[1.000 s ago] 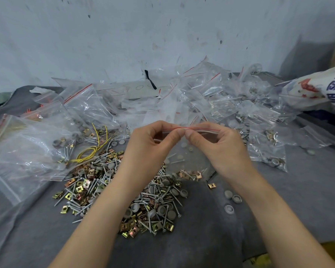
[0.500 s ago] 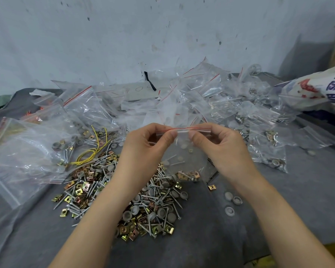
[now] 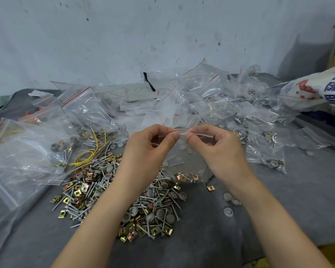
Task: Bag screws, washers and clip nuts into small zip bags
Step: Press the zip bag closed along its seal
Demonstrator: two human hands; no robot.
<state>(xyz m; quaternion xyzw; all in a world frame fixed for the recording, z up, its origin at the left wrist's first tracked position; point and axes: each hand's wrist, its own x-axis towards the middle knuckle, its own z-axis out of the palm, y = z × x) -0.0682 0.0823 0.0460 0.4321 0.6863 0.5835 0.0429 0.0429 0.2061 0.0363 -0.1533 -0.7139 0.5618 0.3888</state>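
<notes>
above the heap of loose screws, washers and clip nuts [image 3: 97,188], a small zip bag [image 3: 184,157] is held upright. its red-lined top edge is pinched between thumb and forefinger of the left hand [image 3: 151,149] and of the right hand [image 3: 219,149], thumbs nearly touching. a few pieces are seen at its bottom. bare grey cloth [image 3: 307,200] is left open at the right, beyond three loose washers [image 3: 235,202]. filled bags [image 3: 217,105] are piled behind.
</notes>
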